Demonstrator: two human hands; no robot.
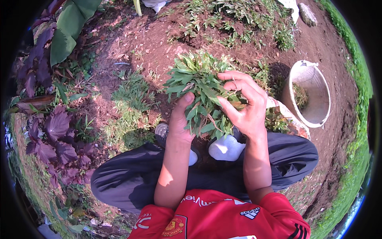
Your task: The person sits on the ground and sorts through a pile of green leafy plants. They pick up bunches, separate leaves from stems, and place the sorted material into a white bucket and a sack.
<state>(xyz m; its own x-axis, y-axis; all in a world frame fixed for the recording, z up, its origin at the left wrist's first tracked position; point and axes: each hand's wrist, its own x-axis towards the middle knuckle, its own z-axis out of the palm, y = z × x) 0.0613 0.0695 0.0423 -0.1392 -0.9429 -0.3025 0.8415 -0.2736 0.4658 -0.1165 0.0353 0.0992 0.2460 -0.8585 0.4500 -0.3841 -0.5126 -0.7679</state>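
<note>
The leafy bundle (pixel 199 89) is held up between the person's 2 hands, above the ground: the left hand (pixel 181 117) cups its lower left, the right hand (pixel 248 105) curves around its right side. The step in hand seems to be gathering the stems into 1 clump; the next move likely calls for both hands pressing evenly, as thin strands dangle (pixel 215 123) below.

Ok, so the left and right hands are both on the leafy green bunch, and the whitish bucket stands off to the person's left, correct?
Not quite: in the head view the whitish bucket is off to the person's right. The left hand and right hand are both on the leafy green bunch.
</note>
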